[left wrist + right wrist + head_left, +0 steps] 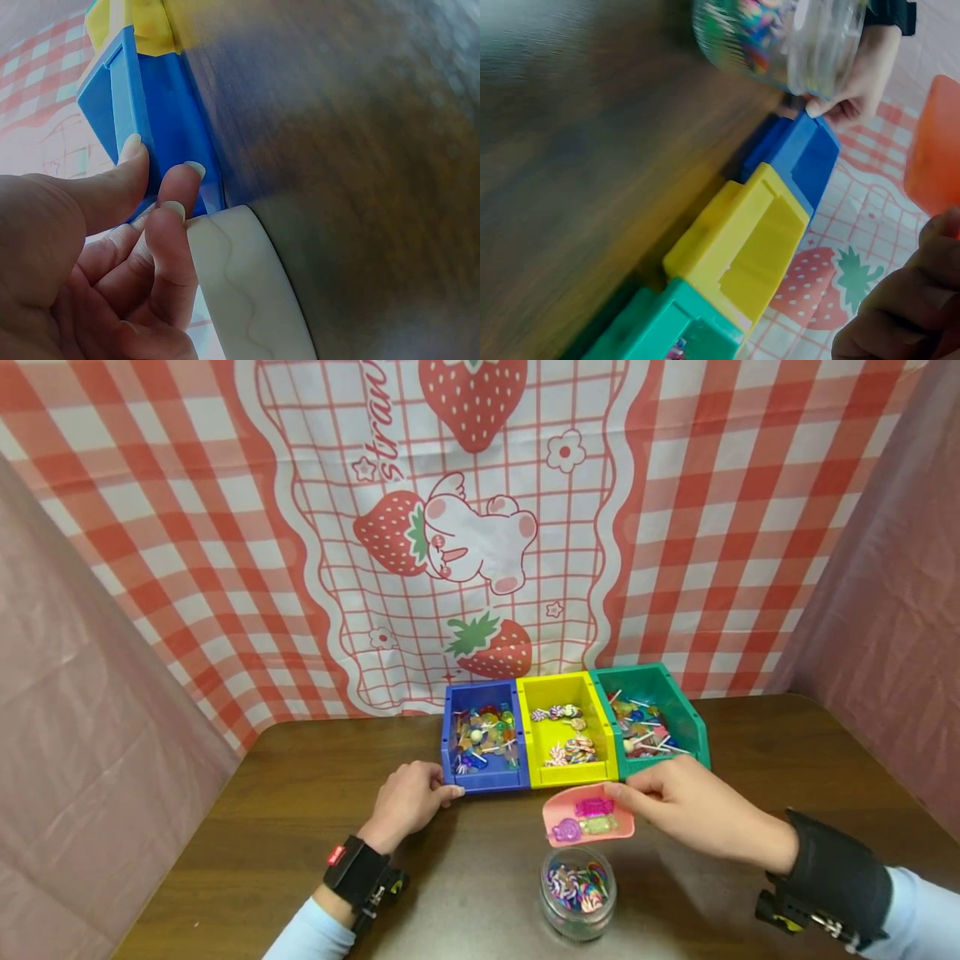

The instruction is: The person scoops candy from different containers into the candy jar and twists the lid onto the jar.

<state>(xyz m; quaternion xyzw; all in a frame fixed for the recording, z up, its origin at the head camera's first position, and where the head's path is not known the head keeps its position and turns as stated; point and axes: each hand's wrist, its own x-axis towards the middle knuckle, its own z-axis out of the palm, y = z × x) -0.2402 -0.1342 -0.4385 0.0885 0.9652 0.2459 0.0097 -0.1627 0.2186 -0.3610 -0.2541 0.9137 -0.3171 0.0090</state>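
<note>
In the head view, pinches the right side of a pink scoop (559, 807) with the right hand (686, 802), with a magenta candy (595, 807), a purple candy (567, 830) and a yellow-green candy (598, 825) lying in it. Holds it just in front of the yellow bin (576, 774), beyond a glass jar (577, 927) of swirled sweets (574, 885) on the wooden table (300, 777). Grips the near left corner of the blue bin (491, 781) with the left hand (408, 797). Shows the green bin (688, 727) at the row's right end, before a checked cloth (697, 527). In the left wrist view, presses the thumb on the blue bin's front rim, with curled fingertips at its corner. In the right wrist view, grasps the scoop with curled fingers near the right edge; cannot tell how the right thumb lies there.
</note>
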